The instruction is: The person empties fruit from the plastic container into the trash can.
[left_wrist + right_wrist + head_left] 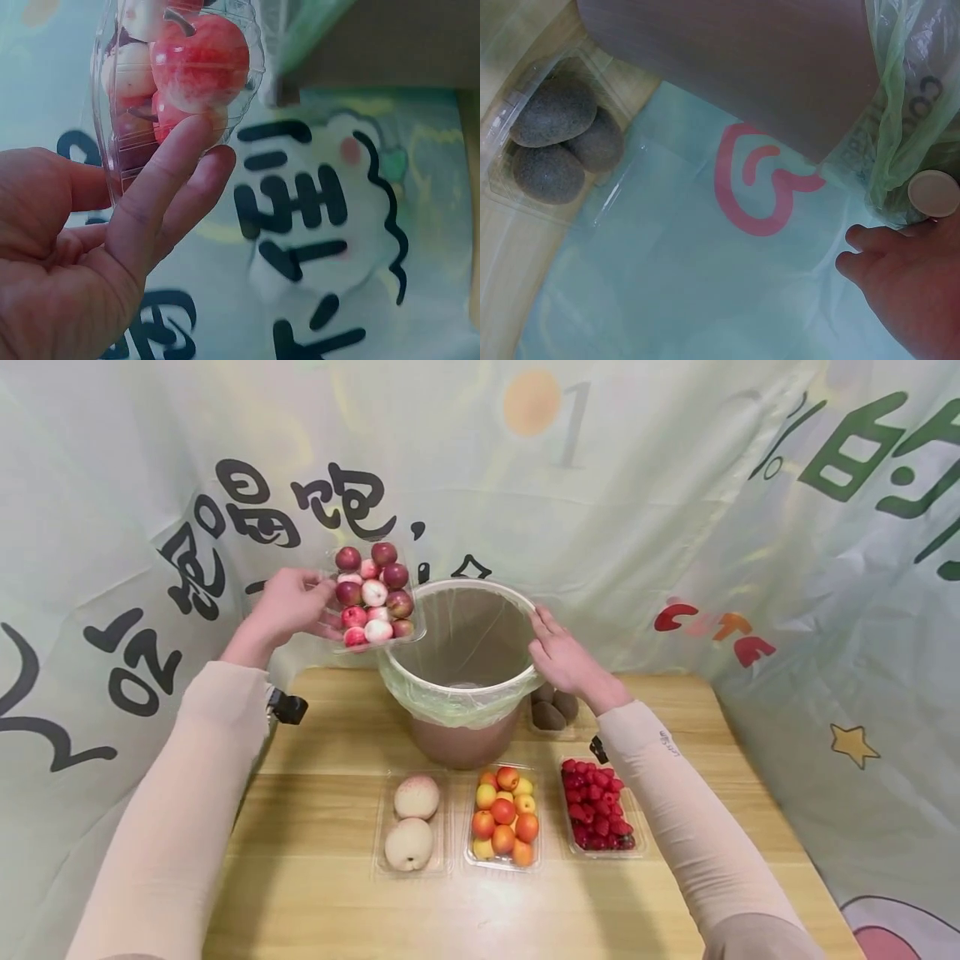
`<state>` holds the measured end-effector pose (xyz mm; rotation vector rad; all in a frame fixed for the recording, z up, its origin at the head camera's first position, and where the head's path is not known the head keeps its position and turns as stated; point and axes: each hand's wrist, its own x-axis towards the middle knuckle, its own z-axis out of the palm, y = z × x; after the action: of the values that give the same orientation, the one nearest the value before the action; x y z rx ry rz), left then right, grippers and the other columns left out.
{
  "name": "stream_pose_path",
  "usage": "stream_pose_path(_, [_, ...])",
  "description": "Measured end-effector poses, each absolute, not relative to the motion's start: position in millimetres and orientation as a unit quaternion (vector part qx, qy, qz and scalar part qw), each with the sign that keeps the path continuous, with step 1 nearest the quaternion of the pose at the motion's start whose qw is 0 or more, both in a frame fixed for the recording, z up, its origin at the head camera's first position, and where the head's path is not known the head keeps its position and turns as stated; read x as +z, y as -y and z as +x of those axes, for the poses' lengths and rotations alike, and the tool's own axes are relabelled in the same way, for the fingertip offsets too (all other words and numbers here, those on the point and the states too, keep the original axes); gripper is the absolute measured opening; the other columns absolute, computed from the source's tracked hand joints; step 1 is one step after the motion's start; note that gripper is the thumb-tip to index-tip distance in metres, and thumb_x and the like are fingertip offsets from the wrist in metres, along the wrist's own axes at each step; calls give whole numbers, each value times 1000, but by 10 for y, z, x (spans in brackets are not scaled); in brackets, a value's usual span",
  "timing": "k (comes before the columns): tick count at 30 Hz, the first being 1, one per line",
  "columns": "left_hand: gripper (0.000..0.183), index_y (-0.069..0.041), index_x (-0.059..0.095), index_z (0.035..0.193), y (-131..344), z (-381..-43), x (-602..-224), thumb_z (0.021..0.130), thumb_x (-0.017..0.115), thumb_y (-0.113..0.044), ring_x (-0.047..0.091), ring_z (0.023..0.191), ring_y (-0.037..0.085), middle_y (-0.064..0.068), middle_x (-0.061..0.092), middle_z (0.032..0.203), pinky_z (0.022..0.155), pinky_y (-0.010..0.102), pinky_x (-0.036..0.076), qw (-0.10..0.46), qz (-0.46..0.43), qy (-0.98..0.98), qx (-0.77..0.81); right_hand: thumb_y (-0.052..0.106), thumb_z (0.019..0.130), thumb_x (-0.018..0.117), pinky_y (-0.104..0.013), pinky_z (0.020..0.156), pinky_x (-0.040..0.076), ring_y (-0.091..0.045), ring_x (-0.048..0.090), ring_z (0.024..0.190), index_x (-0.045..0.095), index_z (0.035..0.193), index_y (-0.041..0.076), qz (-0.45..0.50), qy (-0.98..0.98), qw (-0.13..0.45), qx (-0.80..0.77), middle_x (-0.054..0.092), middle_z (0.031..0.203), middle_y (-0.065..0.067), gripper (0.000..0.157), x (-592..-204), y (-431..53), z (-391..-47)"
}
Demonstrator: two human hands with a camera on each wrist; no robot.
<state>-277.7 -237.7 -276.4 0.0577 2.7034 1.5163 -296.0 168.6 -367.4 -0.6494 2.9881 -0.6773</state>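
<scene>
In the head view my left hand [292,606] holds a clear plastic box [417,633] by its left side, tilted up beside the bin's rim. Dark red plums [393,576] and small red-and-white apples [373,593] fill it. The left wrist view has the thumb and fingers on either side of the box, near a red apple [202,64]. A brownish bin [461,735] with a white rim stands on the table, lined with a pale green bag [442,703]. My right hand [566,656] touches the rim's right side with fairly straight fingers.
Clear boxes on the wooden table [315,827] hold two pale peaches [409,843], yellow-orange fruit [503,811] and red raspberries [597,802]. Dark brown kiwis [551,176] sit in a box right of the bin. A printed curtain [637,485] hangs around the table.
</scene>
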Motion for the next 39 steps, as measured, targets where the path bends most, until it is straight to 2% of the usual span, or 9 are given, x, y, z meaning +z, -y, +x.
stream_pose_path(8, [38,16,59,127,2049,-2878,-2733,111,45,-16,71,54,9,12,64,79,58,26,62,32,40,-869,493,34,108,19,-50,135,10,-35,6,165,10,168,2,-201,-953,5,-226,1,178,-18,68,-3692,-1672,-2958])
stream_pose_path(15, [33,16,60,126,1844,-2928,-2799,109,47,-10,68,53,8,12,58,84,56,24,61,25,41,-863,503,32,109,21,-49,135,11,-33,6,166,11,168,2,-204,-953,6,-225,1,178,-17,67,-3667,-1678,-2943])
stream_pose_path(22, [28,11,64,114,1686,-3017,-2908,107,50,-11,63,53,5,6,60,75,53,20,59,-28,32,-873,485,33,108,19,-49,135,11,-32,6,166,11,168,2,-201,-954,10,-222,1,178,-16,68,-3653,-1682,-2941])
stream_pose_path(27, [24,10,60,116,1584,-3039,-2933,106,49,-9,65,51,7,11,60,81,53,23,60,-29,29,-861,507,33,108,19,-49,135,10,-32,5,166,9,169,3,-198,-954,13,-225,0,179,-16,68,-3662,-1691,-2947])
stream_pose_path(31, [23,9,59,113,1516,-3046,-2959,103,47,-7,63,47,4,13,60,83,51,23,60,-46,33,-865,499,33,108,19,-50,135,11,-32,5,166,10,169,3,-196,-954,12,-228,0,179,-16,68,-3663,-1688,-2942])
stream_pose_path(36, [29,8,60,124,1459,-3062,-3014,103,47,-8,59,47,1,24,70,102,49,18,55,-80,36,-877,472,33,108,19,-49,135,10,-32,5,166,10,169,3,-194,-953,13,-231,0,179,-15,68,-3667,-1678,-2939])
stream_pose_path(39, [35,7,58,133,1433,-3065,-3040,104,47,-7,59,53,4,28,73,111,52,17,52,-98,35,-881,462,34,108,19,-50,135,10,-31,5,166,9,168,3,-193,-954,13,-231,0,179,-15,68,-3666,-1676,-2936])
